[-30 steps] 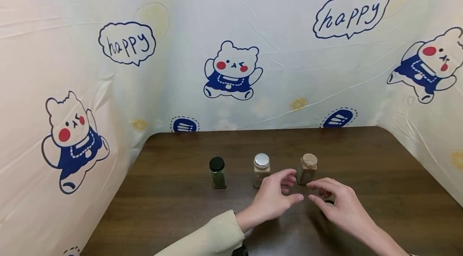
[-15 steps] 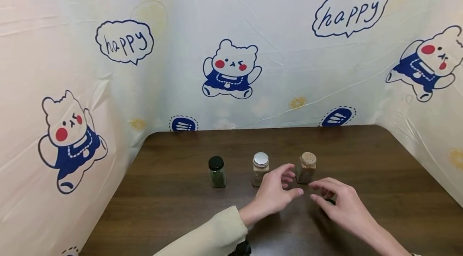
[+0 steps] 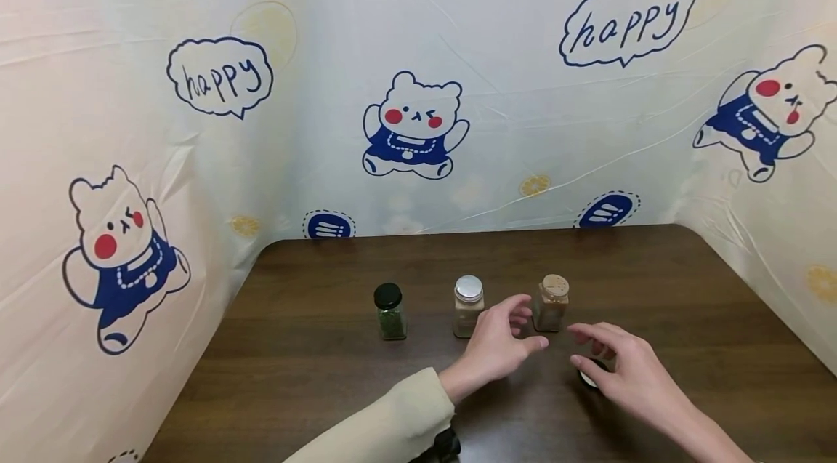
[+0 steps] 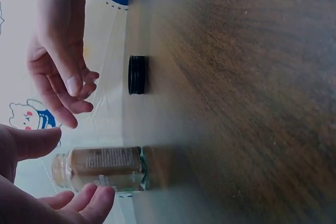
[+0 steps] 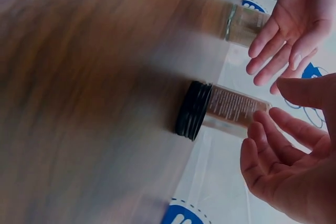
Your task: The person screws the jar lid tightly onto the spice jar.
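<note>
A glass spice jar with a perforated tan top (image 3: 551,303) stands upright on the table, holding brown powder. My left hand (image 3: 500,339) hovers just left of it and in front, fingers relaxed, touching nothing that I can see. My right hand (image 3: 624,368) is held loosely curved and holds nothing. Below its thumb a black lid (image 3: 591,378) lies on the table, partly hidden in the head view. The left wrist view shows this lid (image 4: 137,75) whole and apart from the fingers. Behind my left hand stands a silver-topped jar (image 3: 468,307).
Farther left is a black-lidded jar (image 3: 391,312) of green flakes. All these stand on a dark wooden table (image 3: 314,390), with a printed curtain (image 3: 510,70) around its back and sides. A black object (image 3: 445,445) shows under my left sleeve.
My right hand has drawn slightly right, away from the left, so more of the black lid shows. The left hand has risen a little. The jars have stayed in place.
</note>
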`<state>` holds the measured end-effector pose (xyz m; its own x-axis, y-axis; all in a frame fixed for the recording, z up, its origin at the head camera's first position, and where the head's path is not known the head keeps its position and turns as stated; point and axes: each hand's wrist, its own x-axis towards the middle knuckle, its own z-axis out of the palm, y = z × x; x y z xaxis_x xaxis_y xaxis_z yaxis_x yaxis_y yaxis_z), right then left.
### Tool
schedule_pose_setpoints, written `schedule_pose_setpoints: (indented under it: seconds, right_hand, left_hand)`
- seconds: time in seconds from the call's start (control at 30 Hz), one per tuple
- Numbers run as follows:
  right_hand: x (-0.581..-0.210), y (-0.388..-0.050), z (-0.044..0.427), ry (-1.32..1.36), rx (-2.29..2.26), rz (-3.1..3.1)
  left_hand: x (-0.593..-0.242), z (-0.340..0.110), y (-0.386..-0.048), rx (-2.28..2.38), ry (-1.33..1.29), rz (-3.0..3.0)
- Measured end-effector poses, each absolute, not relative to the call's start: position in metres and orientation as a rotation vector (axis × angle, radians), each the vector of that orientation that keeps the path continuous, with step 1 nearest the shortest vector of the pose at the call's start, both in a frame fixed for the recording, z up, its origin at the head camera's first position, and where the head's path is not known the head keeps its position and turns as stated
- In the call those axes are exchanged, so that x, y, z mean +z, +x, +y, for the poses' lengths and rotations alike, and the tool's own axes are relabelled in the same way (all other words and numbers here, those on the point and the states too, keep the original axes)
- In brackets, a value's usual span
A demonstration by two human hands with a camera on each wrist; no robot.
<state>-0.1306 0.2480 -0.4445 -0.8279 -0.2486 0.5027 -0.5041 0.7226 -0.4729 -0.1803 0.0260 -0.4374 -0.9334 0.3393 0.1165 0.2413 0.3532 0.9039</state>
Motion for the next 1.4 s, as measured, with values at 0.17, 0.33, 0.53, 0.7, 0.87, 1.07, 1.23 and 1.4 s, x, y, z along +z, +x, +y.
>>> schedule_pose_setpoints:
  seconds: [0.17, 0.33, 0.53, 0.7, 0.87, 1.07, 1.23, 1.4]
  right_hand:
    - [-0.449, -0.132, 0.255, 0.579, 0.830, -2.536]
    - [-0.452, -0.133, 0.259, 0.580, 0.826, -2.522]
    - [-0.454, -0.134, 0.262, 0.585, 0.825, -2.549]
    - [-0.454, -0.135, 0.264, 0.596, 0.828, -2.592]
    - [-0.455, -0.135, 0.264, 0.605, 0.836, -2.594]
    - [-0.453, -0.133, 0.264, 0.584, 0.849, -2.619]
    - [-0.451, -0.132, 0.264, 0.574, 0.855, -2.639]
    - [-0.451, -0.133, 0.264, 0.577, 0.865, -2.668]
  left_hand:
    - [-0.442, 0.030, -0.185, 1.667, 0.527, 2.488]
    - [-0.445, 0.033, -0.191, 1.688, 0.515, 2.470]
    - [-0.447, 0.036, -0.198, 1.658, 0.484, 2.510]
    - [-0.445, 0.039, -0.204, 1.626, 0.435, 2.530]
    - [-0.445, 0.044, -0.208, 1.563, 0.444, 2.567]
    - [-0.445, 0.048, -0.213, 1.550, 0.438, 2.563]
    - [-0.448, 0.049, -0.215, 1.568, 0.426, 2.531]
    - [-0.450, 0.050, -0.219, 1.555, 0.418, 2.550]
